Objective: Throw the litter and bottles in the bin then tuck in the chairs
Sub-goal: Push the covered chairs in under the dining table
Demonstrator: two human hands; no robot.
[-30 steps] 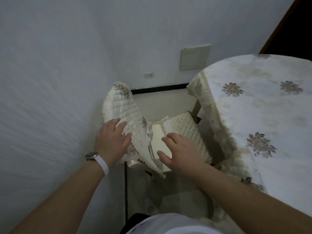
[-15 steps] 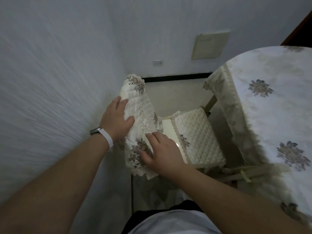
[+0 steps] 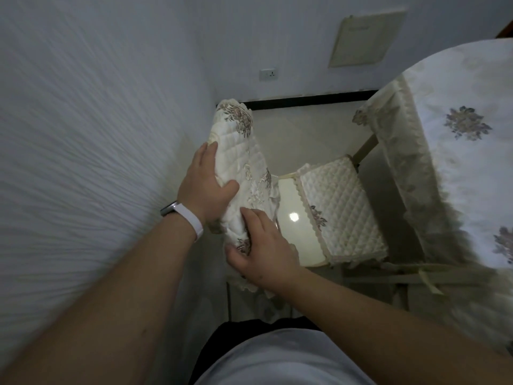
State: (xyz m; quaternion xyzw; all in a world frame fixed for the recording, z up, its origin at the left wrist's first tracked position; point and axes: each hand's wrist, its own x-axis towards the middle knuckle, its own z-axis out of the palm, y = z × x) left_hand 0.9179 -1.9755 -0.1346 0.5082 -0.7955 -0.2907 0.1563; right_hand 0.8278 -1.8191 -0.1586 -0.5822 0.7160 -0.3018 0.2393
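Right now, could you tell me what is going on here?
A person stands by the wall, gripping a quilted chair back: the left hand high up, the right hand lower down. The seat cushion points towards the cloth-covered table. Most of the seat is not yet under the table.

No text could be read. The panel (image 3: 366, 37) at the upper right of the frame bore a faint line of marks near its top edge, but they were too dim and blurred to make out.
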